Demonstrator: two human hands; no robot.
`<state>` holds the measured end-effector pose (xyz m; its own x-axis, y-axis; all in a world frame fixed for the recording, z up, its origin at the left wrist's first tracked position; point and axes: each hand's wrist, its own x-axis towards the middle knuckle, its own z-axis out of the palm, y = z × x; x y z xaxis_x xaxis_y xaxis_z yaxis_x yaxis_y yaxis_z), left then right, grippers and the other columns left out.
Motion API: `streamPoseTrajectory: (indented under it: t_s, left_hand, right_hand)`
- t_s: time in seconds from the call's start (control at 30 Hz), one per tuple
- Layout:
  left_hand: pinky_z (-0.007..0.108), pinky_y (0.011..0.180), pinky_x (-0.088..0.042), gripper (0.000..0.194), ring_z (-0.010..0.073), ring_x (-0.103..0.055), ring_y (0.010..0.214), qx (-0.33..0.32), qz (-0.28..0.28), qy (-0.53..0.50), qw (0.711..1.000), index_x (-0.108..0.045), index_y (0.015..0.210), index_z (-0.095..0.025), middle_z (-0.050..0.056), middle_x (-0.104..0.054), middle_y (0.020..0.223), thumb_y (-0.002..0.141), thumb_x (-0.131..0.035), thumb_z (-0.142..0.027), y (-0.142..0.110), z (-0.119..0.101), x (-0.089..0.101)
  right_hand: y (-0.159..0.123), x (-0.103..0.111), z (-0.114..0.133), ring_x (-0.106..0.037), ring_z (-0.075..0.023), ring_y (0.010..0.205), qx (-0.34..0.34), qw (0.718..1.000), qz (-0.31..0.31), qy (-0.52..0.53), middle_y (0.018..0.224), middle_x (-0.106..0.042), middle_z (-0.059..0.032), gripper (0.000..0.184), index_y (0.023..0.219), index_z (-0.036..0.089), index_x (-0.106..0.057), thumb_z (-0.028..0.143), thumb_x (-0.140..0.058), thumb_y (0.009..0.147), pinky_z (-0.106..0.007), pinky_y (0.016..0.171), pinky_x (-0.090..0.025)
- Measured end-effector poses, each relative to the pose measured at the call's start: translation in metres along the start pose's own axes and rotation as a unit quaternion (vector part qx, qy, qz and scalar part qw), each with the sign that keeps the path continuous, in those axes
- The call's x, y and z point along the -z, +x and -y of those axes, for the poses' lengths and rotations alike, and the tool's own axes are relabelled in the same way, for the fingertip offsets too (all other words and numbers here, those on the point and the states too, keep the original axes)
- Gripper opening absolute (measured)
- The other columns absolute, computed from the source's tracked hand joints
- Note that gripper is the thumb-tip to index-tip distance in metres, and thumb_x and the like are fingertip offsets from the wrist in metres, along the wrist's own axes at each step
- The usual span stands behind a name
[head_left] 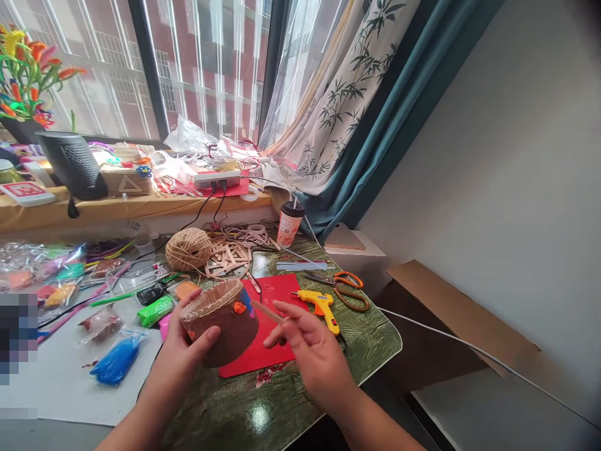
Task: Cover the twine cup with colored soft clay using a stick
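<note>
A brown cup-shaped pot point(220, 341) is tilted in my left hand point(181, 357), with the thumb on its near side and the fingers behind, partly hidden. Pale twine or braid runs round its rim. Orange and blue clay-like bits point(239, 307) stick to its wall. My right hand point(317, 351) pinches a thin wooden craft stick point(268, 311) between thumb and fingers. The stick's tip points at the blue bit on the pot's right side; I cannot tell whether it touches. Below both hands lies a red sheet point(277, 357).
A yellow glue gun point(319, 305) and orange-handled scissors point(346, 289) lie right of the sheet. Behind are a twine ball point(188, 248), craft sticks point(229, 258) and a lidded paper cup point(290, 224). Bagged blue clay point(117, 360) lies left. A white cable point(451, 335) crosses beyond the table's right edge.
</note>
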<state>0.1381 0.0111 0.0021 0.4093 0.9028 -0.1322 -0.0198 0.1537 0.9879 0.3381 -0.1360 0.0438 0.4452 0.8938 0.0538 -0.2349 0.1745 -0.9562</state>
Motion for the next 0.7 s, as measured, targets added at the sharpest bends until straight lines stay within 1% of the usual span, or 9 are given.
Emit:
streamPoseTrajectory:
  t_s: [0.07,0.17,0.27,0.37,0.43,0.5,0.57,0.63,0.7]
  left_hand:
    - [0.055,0.111,-0.056,0.108,0.0421,-0.064,0.14,-0.019,0.013,0.046,0.999,-0.035,0.162,-0.033,0.017,-0.061,0.156,0.075,-0.091,-0.06,-0.002,0.001,-0.002]
    - [0.062,0.121,-0.046,0.11,0.0433,-0.06,0.144,-0.099,0.056,0.15,0.982,-0.037,0.159,-0.029,0.019,-0.056,0.158,0.069,-0.096,-0.05,-0.006,0.008,-0.005]
    - [0.062,0.128,-0.037,0.107,0.042,-0.05,0.153,-0.212,0.174,0.245,0.93,-0.041,0.157,-0.032,0.017,-0.053,0.164,0.068,-0.099,-0.041,-0.009,0.014,-0.008]
    - [0.059,0.127,-0.04,0.118,0.0406,-0.05,0.154,-0.22,0.225,0.309,0.898,-0.036,0.163,-0.033,0.017,-0.05,0.168,0.065,-0.101,-0.039,-0.01,0.018,-0.009]
    - [0.058,0.125,-0.045,0.133,0.0415,-0.052,0.153,-0.205,0.219,0.342,0.891,-0.029,0.168,-0.03,0.02,-0.047,0.17,0.059,-0.104,-0.046,-0.008,0.018,-0.007]
    - [0.055,0.124,-0.046,0.135,0.0417,-0.051,0.153,-0.227,0.202,0.381,0.873,-0.03,0.168,-0.025,0.021,-0.045,0.172,0.059,-0.1,-0.062,-0.002,0.013,0.0]
    - [0.049,0.12,-0.05,0.106,0.0366,-0.057,0.148,-0.251,0.133,0.436,0.854,-0.041,0.163,-0.023,0.017,-0.055,0.166,0.078,-0.081,-0.073,0.007,0.003,0.013]
    - [0.05,0.118,-0.049,0.06,0.0333,-0.06,0.142,-0.237,0.066,0.455,0.856,-0.059,0.148,-0.022,0.015,-0.067,0.152,0.105,-0.047,-0.062,0.02,-0.008,0.029]
    - [0.05,0.111,-0.052,0.056,0.0324,-0.066,0.131,-0.215,0.025,0.478,0.852,-0.069,0.13,-0.021,0.014,-0.075,0.137,0.111,-0.025,-0.051,0.032,-0.016,0.044]
  right_hand:
    - [0.0,0.005,-0.002,-0.074,-0.0187,0.078,-0.052,0.993,-0.022,0.104,0.088,-0.082,-0.0035,0.032,0.123,0.026,-0.082,0.047,-0.077,0.099,-0.029,0.068,-0.061]
    - [-0.001,0.01,-0.011,-0.074,-0.0176,0.081,-0.126,0.957,-0.051,0.254,0.087,-0.08,-0.0018,0.04,0.115,0.024,-0.084,0.04,-0.097,0.081,-0.026,0.068,-0.059]
    - [-0.004,0.018,-0.021,-0.068,-0.0148,0.073,-0.166,0.935,-0.073,0.306,0.08,-0.075,0.0007,0.037,0.102,0.022,-0.084,0.037,-0.103,0.073,-0.024,0.062,-0.055]
    - [-0.004,0.03,-0.028,-0.062,-0.0126,0.071,-0.171,0.927,-0.076,0.325,0.078,-0.069,0.0022,0.033,0.092,0.022,-0.082,0.035,-0.104,0.071,-0.022,0.059,-0.05]
    - [-0.002,0.037,-0.031,-0.06,-0.0124,0.072,-0.162,0.938,-0.078,0.297,0.08,-0.068,0.0018,0.033,0.088,0.021,-0.08,0.033,-0.104,0.07,-0.023,0.06,-0.05]
    - [0.0,0.043,-0.033,-0.056,-0.0118,0.069,-0.154,0.95,-0.076,0.261,0.077,-0.065,0.0021,0.033,0.089,0.02,-0.078,0.032,-0.104,0.071,-0.024,0.061,-0.049]
    - [0.0,0.047,-0.036,-0.05,-0.0105,0.063,-0.152,0.956,-0.065,0.242,0.069,-0.06,0.0043,0.033,0.092,0.02,-0.079,0.033,-0.102,0.074,-0.023,0.058,-0.046]
    - [-0.001,0.048,-0.038,-0.043,-0.0095,0.057,-0.158,0.957,-0.046,0.239,0.061,-0.052,0.0068,0.032,0.096,0.019,-0.079,0.036,-0.099,0.078,-0.023,0.055,-0.041]
    - [-0.002,0.048,-0.04,-0.037,-0.0092,0.054,-0.167,0.957,-0.031,0.235,0.057,-0.048,0.008,0.03,0.096,0.019,-0.078,0.037,-0.096,0.082,-0.022,0.053,-0.038]
